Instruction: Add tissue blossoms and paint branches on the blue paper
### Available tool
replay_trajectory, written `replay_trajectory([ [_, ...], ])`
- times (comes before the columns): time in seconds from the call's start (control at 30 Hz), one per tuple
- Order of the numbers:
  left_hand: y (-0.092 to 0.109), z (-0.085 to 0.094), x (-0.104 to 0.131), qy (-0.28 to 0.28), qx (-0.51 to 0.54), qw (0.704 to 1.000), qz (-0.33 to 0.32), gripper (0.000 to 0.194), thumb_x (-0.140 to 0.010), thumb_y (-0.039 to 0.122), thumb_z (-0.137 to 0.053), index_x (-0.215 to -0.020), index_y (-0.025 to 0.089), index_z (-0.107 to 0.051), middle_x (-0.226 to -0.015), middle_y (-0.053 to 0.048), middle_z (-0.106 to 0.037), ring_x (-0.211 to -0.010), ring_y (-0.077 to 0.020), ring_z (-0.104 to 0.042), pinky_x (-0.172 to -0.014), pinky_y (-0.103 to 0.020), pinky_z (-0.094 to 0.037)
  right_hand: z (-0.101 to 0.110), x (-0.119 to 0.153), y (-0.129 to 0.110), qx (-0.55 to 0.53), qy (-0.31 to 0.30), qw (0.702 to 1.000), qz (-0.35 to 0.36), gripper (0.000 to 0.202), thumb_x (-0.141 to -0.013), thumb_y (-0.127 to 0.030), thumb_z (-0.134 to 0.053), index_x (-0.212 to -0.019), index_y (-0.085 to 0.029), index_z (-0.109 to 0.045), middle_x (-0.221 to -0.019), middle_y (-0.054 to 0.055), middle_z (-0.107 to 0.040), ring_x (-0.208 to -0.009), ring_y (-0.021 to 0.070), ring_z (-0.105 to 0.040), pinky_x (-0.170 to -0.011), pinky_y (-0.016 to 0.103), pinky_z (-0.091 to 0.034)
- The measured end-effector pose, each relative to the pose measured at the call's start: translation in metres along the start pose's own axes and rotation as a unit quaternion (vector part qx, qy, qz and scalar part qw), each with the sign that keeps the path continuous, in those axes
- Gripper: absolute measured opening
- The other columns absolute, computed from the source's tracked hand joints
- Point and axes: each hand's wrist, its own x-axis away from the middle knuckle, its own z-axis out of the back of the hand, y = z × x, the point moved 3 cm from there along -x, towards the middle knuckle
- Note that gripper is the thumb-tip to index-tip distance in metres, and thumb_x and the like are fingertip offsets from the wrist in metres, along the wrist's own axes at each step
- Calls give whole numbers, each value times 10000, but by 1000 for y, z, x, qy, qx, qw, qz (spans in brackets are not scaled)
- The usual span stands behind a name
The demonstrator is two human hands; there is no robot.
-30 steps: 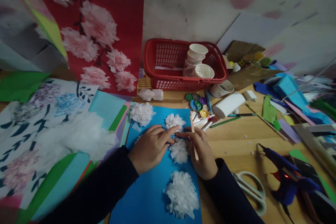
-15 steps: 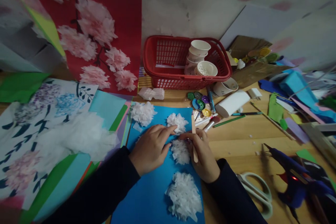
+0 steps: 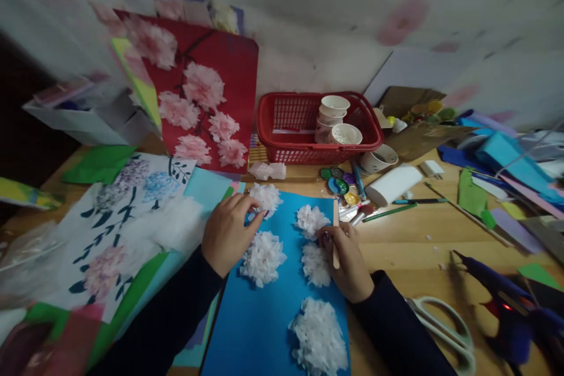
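A blue sheet (image 3: 259,329) bears several white tissue-paper flowers, a large one (image 3: 319,338) lowest on the right. My left hand (image 3: 230,234) is over the sheet's left edge, thumb and forefinger apart at the upper-left flower (image 3: 267,197); whether they touch its petals I cannot tell. Below those fingers sits another flower (image 3: 263,259). My right hand (image 3: 348,258) grips a flat wooden craft stick (image 3: 336,229), held nearly upright. Its fingertips are beside the two right-hand flowers, the upper one (image 3: 311,220) and the one beneath (image 3: 315,265).
A red basket (image 3: 286,154) with paper cups stands behind. On the right lie scissors (image 3: 445,320) and a glue gun (image 3: 506,305) with a red light lit. Glitter pots (image 3: 338,186) and a white roll (image 3: 393,185) are behind my right hand. Papers and white fluff (image 3: 178,226) cover the left.
My left hand has moved left, from the upper-right flower to the upper-left one. My right hand keeps the craft stick by the right-hand flowers. The camera view has shifted, showing more on the left.
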Motion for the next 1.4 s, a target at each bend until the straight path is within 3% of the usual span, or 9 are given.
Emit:
replay_trajectory([
  [0.1, -13, -1, 3, -49, -84, 993, 72, 225, -811, 365, -655, -867, 151, -612, -918, -113, -637, -971, -305, -595, -855, -434, -465, 14, -2, -2, -2, 94, 995, -14, 174, -927, -177, -415, -878, -211, -578, -792, 59, -562, -818, 228, -503, -722, 386, -433],
  [0.23, -14, -7, 3, -77, -59, 992, 85, 117, -836, 262, -608, -766, 168, -616, -912, -105, -645, -986, -281, -607, -872, -397, -447, 38, 6, -7, -1, 181, 983, 17, 130, -920, -179, -456, -917, -223, -578, -711, 33, -584, -769, 220, -516, -728, 392, -431],
  [0.53, -40, 29, -8, -44, 28, 993, 103, 79, -784, 206, -586, -708, 195, -572, -688, -11, -672, -662, -164, -655, -638, -254, -476, 58, 39, 9, -43, 213, 974, 60, 396, -990, -323, -230, -1108, -228, -596, -623, 9, -609, -672, 218, -571, -904, 517, -390],
  [0.73, -55, 47, -27, 40, 91, 990, 97, 220, -784, 170, -473, -953, 207, -608, -1036, -87, -705, -992, -212, -687, -849, -332, -542, 61, 37, 12, -49, 213, 975, 48, 449, -1004, -370, -195, -1018, -215, -616, -677, 34, -632, -736, 224, -589, -791, 436, -425],
  [0.87, -43, 58, -26, 73, 80, 991, 71, 358, -709, 200, -535, -1055, 204, -627, -1240, -100, -628, -1308, -272, -476, -1103, -444, -368, 64, 36, 8, -40, 221, 973, 54, 392, -993, -327, -249, -999, -204, -622, -709, 39, -644, -722, 209, -592, -729, 400, -450],
  [0.97, -29, 60, 2, 76, 75, 991, 75, 331, -746, 279, -501, -1025, 176, -646, -1167, -121, -663, -1177, -277, -581, -1062, -462, -412, 68, 37, 7, -31, 235, 971, 32, 311, -971, -312, -345, -1012, -204, -633, -756, 50, -674, -751, 214, -616, -718, 391, -481],
  [1.07, -20, 52, 55, 43, 89, 989, 109, 304, -780, 360, -477, -944, 190, -667, -936, -85, -729, -841, -243, -703, -792, -400, -573, 69, 43, 6, -55, 237, 970, -27, 252, -957, -322, -415, -1050, -207, -620, -904, 77, -717, -858, 226, -662, -771, 397, -520],
  [1.2, -23, 33, 125, -36, 187, 959, 209, 380, -767, 461, -515, -1023, 210, -640, -946, -66, -730, -807, -208, -709, -713, -310, -584, 66, 61, 0, -106, 225, 965, -87, 256, -978, -320, -382, -1117, -218, -571, -1025, 88, -704, -923, 211, -682, -773, 372, -565],
  [1.4, -23, 14, 162, -50, 246, 932, 263, 455, -723, 559, -544, -984, 195, -627, -930, -84, -716, -803, -224, -698, -677, -324, -585, 69, 77, -10, -9, 192, 981, -7, 170, -943, -242, -442, -1011, -220, -596, -943, 86, -642, -821, 206, -656, -695, 347, -555],
])
